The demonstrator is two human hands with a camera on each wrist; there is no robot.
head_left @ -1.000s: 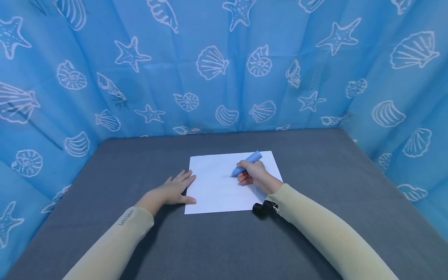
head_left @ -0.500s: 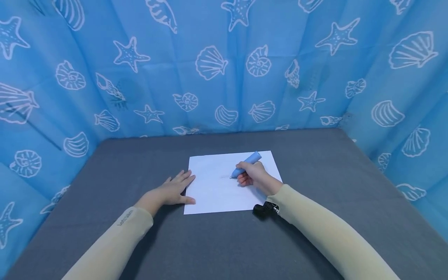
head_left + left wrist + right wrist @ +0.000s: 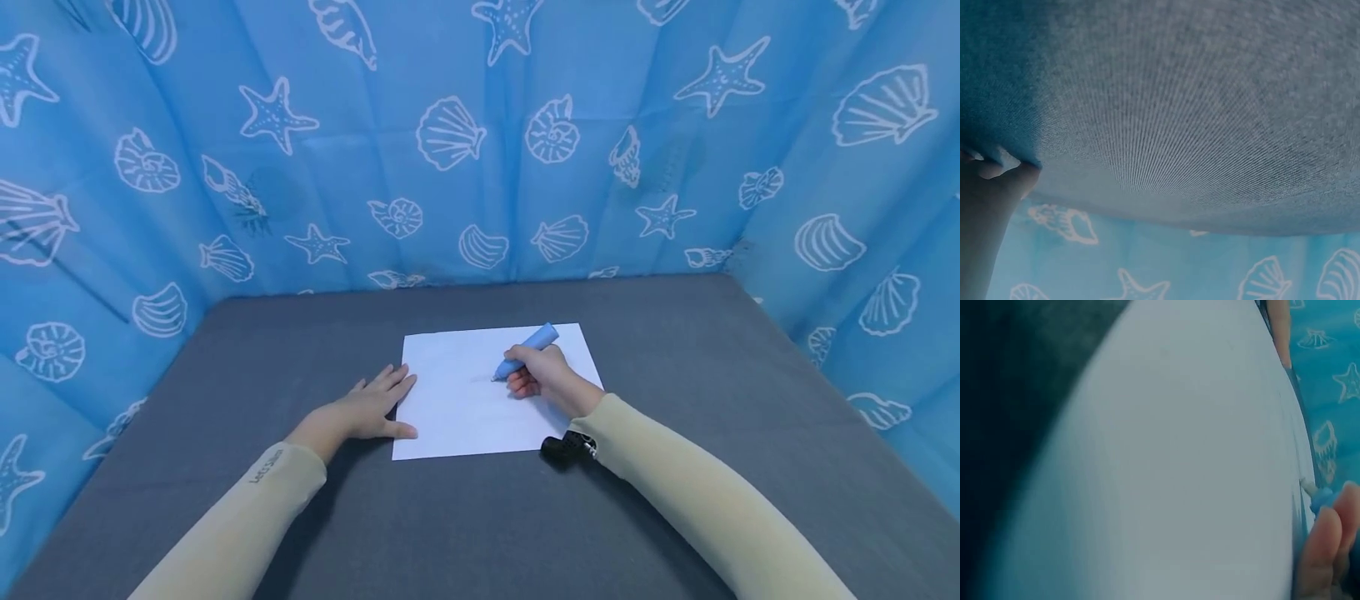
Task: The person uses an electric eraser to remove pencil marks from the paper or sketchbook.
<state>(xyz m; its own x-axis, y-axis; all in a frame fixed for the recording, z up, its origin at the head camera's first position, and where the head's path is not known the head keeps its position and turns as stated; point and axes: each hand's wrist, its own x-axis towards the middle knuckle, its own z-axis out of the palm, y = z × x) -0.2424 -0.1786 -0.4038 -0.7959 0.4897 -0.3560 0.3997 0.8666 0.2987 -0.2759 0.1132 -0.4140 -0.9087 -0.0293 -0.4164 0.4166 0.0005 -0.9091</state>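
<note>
A white sheet of paper (image 3: 457, 417) lies flat on a dark grey table. My left hand (image 3: 367, 410) rests at its left edge with the fingers spread, thumb and fingertips reaching onto the sheet. Over the right half, my right hand (image 3: 551, 377) grips a thick blue pen (image 3: 542, 337), its narrow tip pointing down and left at the paper. A faint mark shows beside the tip. In the right wrist view, the pen (image 3: 1321, 499) appears at the right edge between the fingertips (image 3: 1324, 528). Only part of my left hand (image 3: 1000, 181) shows in the left wrist view, mostly in shadow.
Grey cloth covers the table (image 3: 450, 525) around the sheet. A blue curtain (image 3: 330, 183) with white shells and starfish hangs behind and along both sides. A small black device (image 3: 567, 448) sits at my right wrist, near the paper's lower right corner.
The head view has drifted very slightly. Both hands keep nearly the same pose, and the pen tip stays at almost the same spot on the paper.
</note>
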